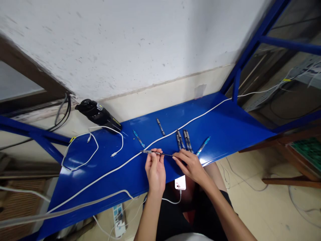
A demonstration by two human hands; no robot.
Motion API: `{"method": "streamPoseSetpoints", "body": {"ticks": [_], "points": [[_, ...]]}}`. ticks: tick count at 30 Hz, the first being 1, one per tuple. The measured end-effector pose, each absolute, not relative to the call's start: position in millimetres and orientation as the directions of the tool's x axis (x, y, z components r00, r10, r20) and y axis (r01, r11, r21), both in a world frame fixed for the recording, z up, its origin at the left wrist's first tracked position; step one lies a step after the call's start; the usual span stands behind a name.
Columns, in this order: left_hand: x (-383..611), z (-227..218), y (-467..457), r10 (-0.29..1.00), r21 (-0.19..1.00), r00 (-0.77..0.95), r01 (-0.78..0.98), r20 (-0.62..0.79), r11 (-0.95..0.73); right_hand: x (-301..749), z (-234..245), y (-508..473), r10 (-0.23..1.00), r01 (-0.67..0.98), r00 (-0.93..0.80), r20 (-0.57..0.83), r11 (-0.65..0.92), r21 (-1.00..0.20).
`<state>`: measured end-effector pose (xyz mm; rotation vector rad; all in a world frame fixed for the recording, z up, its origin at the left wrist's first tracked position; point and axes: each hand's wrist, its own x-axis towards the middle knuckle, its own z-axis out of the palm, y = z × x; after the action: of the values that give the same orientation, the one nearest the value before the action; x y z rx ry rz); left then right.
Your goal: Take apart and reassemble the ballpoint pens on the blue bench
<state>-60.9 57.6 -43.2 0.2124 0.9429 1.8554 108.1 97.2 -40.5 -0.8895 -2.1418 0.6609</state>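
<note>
My left hand (pixel 155 172) is closed in a pinch around a grey-and-dark pen barrel (pixel 147 152), its tip pointing left. A thin dark pen refill (pixel 167 154) runs from the barrel's right end to my right hand (pixel 189 164), whose fingertips pinch its far end. Both hands are above the front part of the blue table. Just beyond them lie a blue pen (pixel 138 138) and a grey pen (pixel 160 127). Several grey pens (pixel 187 140) lie side by side past my right hand, with a teal pen (pixel 203 146) to their right.
A white cable (pixel 100 179) crosses the blue table (pixel 225 130) diagonally. A black bottle (pixel 100 115) stands at the back left beside a coiled white charging cable (pixel 96 147). A white device (pixel 180 182) is at my lap, and a power strip (pixel 118 217) lies below the table.
</note>
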Motion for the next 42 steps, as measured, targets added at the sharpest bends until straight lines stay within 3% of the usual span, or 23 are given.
{"method": "streamPoseSetpoints", "body": {"ticks": [13,19,28,37,42], "points": [[-52,-53,53,0.866,0.895,-0.481,-0.435,-0.14,-0.097,108,-48,97,0.772,0.368,-0.477,0.419,0.609,-0.703],[-50,-54,51,0.932,0.978,-0.357,-0.21,-0.069,-0.008,107,-56,97,0.761,0.324,-0.464,0.452,0.621,-0.714],[-51,-53,53,0.956,0.991,-0.294,-0.123,0.005,-0.043,111,-61,93,0.842,0.329,-0.421,0.337,0.488,-0.809],[-51,-54,51,0.96,0.992,-0.28,-0.111,0.032,-0.065,110,-53,97,0.772,0.294,-0.488,0.407,0.584,-0.756],[-52,-52,50,0.96,0.993,-0.264,-0.046,0.09,-0.106,110,-54,94,0.801,0.254,-0.466,0.376,0.528,-0.81]]}}
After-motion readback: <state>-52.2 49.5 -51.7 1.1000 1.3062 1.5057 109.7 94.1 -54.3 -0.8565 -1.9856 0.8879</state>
